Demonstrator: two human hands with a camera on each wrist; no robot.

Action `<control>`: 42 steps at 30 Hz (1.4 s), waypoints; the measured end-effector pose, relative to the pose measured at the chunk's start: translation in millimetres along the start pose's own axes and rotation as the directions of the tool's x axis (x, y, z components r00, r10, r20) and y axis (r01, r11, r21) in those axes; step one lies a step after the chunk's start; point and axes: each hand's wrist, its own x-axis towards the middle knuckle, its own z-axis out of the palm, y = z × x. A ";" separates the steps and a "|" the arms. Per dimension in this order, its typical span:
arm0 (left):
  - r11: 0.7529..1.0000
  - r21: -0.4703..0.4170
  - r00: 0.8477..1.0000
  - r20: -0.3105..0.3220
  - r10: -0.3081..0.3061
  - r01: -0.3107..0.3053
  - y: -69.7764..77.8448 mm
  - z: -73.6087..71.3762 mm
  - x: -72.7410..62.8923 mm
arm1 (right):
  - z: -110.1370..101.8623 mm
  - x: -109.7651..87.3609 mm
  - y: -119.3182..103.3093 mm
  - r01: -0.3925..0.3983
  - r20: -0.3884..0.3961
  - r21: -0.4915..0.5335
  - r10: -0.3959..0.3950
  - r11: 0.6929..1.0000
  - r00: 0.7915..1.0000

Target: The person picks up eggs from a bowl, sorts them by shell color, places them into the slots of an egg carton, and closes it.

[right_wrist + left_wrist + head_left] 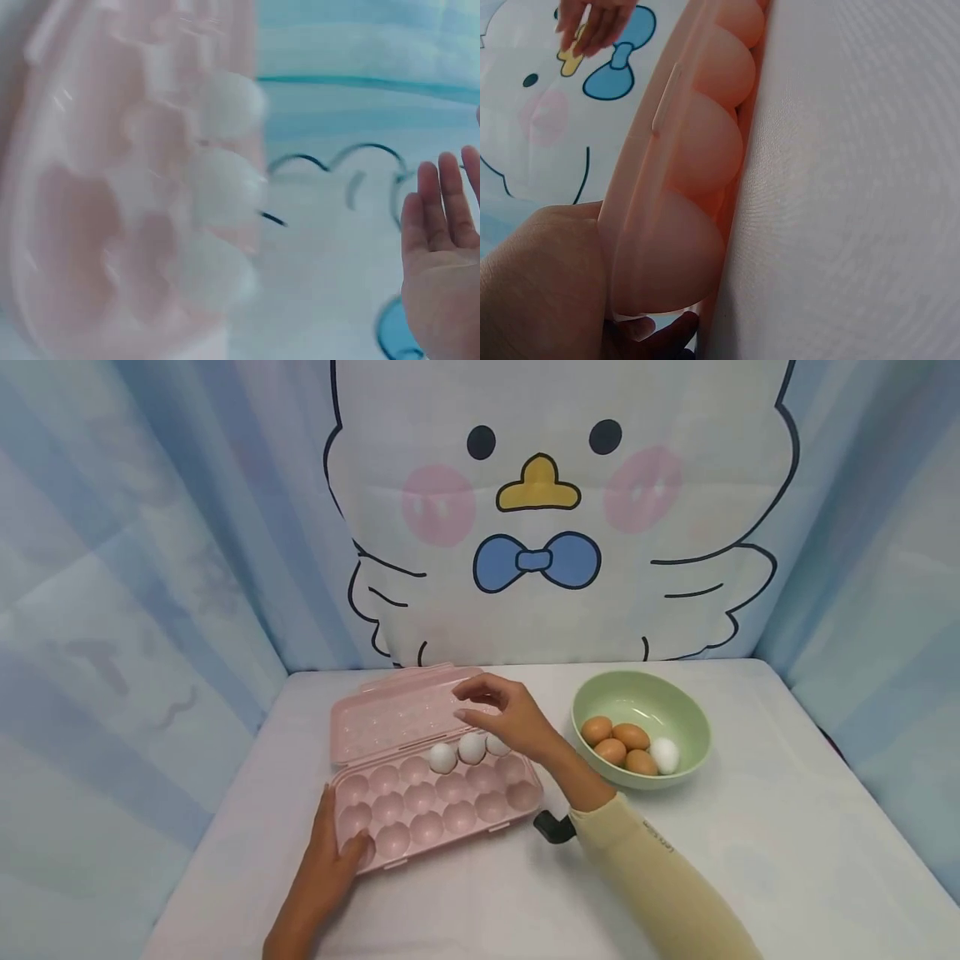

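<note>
A pink egg box [420, 796] lies open on the table, its lid [375, 722] folded back behind it. Three white eggs [472, 748] fill cups in the back row toward the right. My left hand [327, 852] grips the box's left end, thumb over a front corner cup; in the left wrist view the fingers [671, 337] wrap around the end. Above the lid and the white eggs, my right hand [513, 714] is raised with relaxed, parted fingers and nothing in them. The right wrist view shows its fingers [450, 202] beside the white eggs [225, 187].
A light green bowl [686, 706] stands to the right, with several brown eggs [632, 737] and one white egg [664, 756] inside. A small black object [553, 827] shows at the right sleeve's cuff. Behind the table hangs a curtain [540, 627] with a cartoon bird.
</note>
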 end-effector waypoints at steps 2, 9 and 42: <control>1.000 -0.006 1.000 0.015 -0.008 0.009 -0.7 1.2 -0.1 | -15.1 -4.0 -8.8 0.012 -0.013 0.000 -0.012 1.000 1.000; 1.000 -0.005 0.999 0.039 0.003 -0.002 -2.9 -1.4 0.6 | -89.3 -34.2 -16.6 -0.144 -0.069 -0.102 0.137 0.984 0.988; 1.000 0.002 0.999 0.028 0.022 -0.022 -0.5 -1.5 0.9 | -181.6 -109.8 11.4 -0.651 -0.076 -0.412 0.689 0.637 0.721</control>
